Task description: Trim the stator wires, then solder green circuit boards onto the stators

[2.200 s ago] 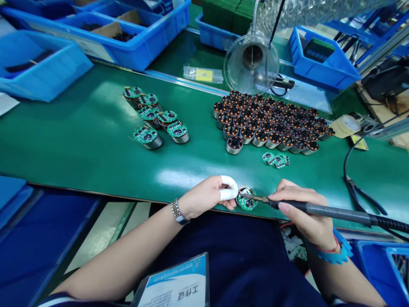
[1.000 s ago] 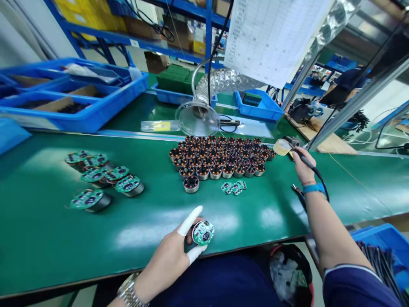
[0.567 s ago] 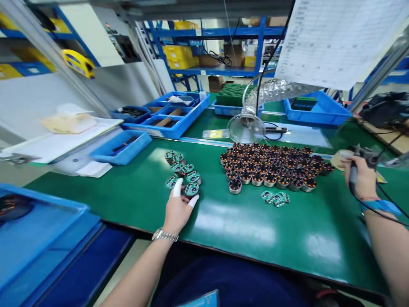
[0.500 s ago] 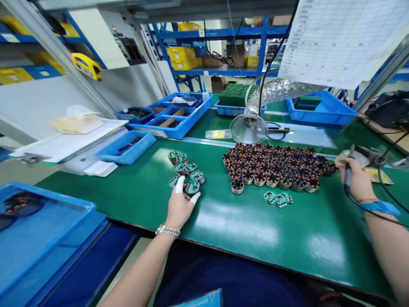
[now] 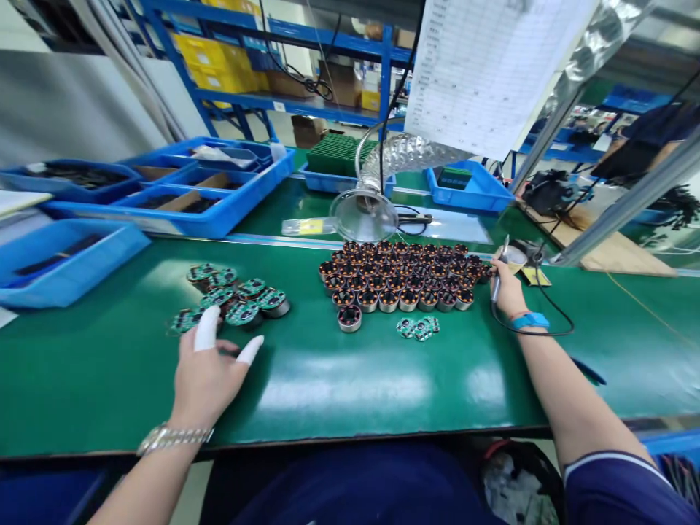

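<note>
My left hand (image 5: 211,372), with white finger cots on thumb and forefinger, is spread open just in front of a cluster of round metal motor parts topped with green circuit boards (image 5: 243,313). Its fingertips are near the closest ones, and nothing lies between thumb and forefinger. On the right, my right hand (image 5: 508,292) is closed around a corded soldering iron (image 5: 496,284), its tip pointing up beside a small pale holder (image 5: 512,253). Between the hands stand rows of motor stators with copper windings (image 5: 388,299). Several loose green circuit boards (image 5: 420,328) lie in front of them.
A clear fume funnel (image 5: 364,216) on a silver duct stands behind the stators. Blue divided trays (image 5: 219,219) and a blue bin (image 5: 109,251) are at the left. A paper sheet (image 5: 481,80) hangs overhead. The iron's cord (image 5: 558,333) loops over my right wrist.
My left hand has come off the board-topped motor part, which now stands with the cluster, and its fingers are apart. The view has turned right. My right hand still holds the iron.
</note>
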A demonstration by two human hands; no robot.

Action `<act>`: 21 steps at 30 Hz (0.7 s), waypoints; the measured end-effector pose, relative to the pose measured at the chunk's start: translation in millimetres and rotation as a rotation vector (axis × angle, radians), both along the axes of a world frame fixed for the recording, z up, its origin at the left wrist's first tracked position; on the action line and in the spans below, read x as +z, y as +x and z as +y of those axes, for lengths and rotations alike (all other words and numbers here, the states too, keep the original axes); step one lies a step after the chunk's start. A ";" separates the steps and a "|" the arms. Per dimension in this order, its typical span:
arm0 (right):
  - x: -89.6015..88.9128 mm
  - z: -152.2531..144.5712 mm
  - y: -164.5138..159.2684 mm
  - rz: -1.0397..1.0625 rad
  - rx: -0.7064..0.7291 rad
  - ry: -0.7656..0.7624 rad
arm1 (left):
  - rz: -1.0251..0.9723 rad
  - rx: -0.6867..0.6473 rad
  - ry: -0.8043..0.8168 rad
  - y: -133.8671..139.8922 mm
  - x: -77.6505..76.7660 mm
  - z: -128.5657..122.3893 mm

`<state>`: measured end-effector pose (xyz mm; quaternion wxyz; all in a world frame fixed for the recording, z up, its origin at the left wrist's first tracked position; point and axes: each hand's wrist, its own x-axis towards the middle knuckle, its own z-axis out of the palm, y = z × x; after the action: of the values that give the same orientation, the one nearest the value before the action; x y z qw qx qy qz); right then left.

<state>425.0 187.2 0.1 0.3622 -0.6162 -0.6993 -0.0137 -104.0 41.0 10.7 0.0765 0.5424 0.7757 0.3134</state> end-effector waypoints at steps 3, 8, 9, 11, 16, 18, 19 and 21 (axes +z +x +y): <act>1.0 -0.3 -5.8 -0.013 0.001 -0.026 | -0.039 -0.026 0.011 17.7 -0.1 -18.7; 6.9 -18.9 -8.1 -0.007 -0.043 -0.029 | -0.096 -0.168 0.020 29.9 -5.5 -34.5; 7.4 -30.1 -7.0 -0.002 -0.055 -0.022 | -0.095 -0.198 0.022 27.8 -8.5 -37.7; 7.2 -60.2 -6.5 0.006 -0.059 -0.008 | -0.066 -0.267 0.020 21.1 -15.8 -44.9; 3.0 -149.2 -44.3 0.037 0.113 -0.024 | 0.095 -0.537 0.015 17.3 -27.0 -58.0; 2.6 -173.4 -77.4 0.109 0.332 -0.060 | 0.113 -0.686 0.037 28.9 -25.3 -58.4; 3.0 -180.9 -94.8 0.141 0.437 -0.083 | 0.115 -0.757 0.044 37.0 -23.6 -57.8; 5.2 -186.0 -124.9 0.192 0.620 -0.111 | 0.113 -0.869 0.040 54.7 -20.0 -55.5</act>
<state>300.1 1.2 5.2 0.3793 -0.3911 -0.8159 0.1937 -49.3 -14.5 -9.3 0.1485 0.8360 0.4722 0.2367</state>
